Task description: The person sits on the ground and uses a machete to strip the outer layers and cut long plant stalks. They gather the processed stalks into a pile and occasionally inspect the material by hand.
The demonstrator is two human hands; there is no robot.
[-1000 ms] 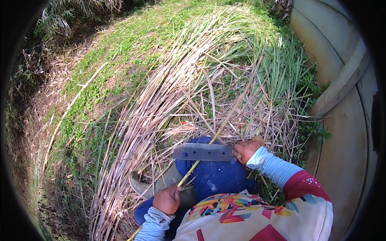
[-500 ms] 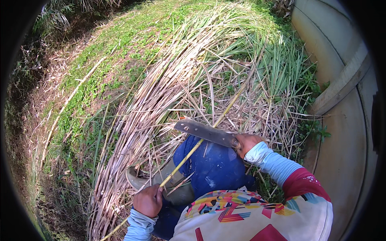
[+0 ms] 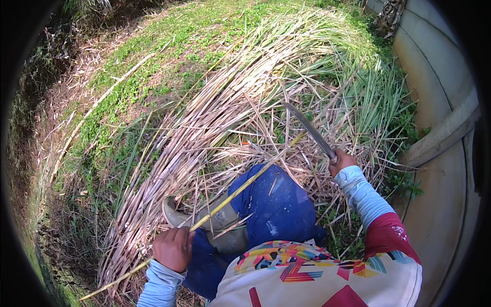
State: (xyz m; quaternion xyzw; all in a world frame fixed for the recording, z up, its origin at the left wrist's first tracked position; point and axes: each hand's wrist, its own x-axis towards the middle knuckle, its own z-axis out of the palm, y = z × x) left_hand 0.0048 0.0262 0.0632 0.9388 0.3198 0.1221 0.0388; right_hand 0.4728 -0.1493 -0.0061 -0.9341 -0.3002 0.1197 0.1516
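Observation:
My left hand (image 3: 173, 248) is closed around a thin yellow cane stalk (image 3: 238, 190). The stalk slants from the lower left, across my bent knee, up toward the right, and its far end shows beside the blade. In my right hand (image 3: 342, 163) is the handle of a machete (image 3: 311, 129), fingers wrapped round it. The dark blade points up and to the left, raised edge-on to my view, past the stalk's far end. Whether blade and stalk touch, I cannot tell.
A long heap of cut canes (image 3: 153, 189) lies left of my knee, with green leaves (image 3: 365, 102) beyond. Dry leaf litter surrounds my blue-trousered knee (image 3: 276, 204) and boot (image 3: 220, 217). A grey wall (image 3: 434, 189) with a slanted beam (image 3: 442, 134) stands at the right.
The machete has swung up and right, off the stalk over my knee. My left hand has moved down and left with the stalk, whose far end now shows nearer.

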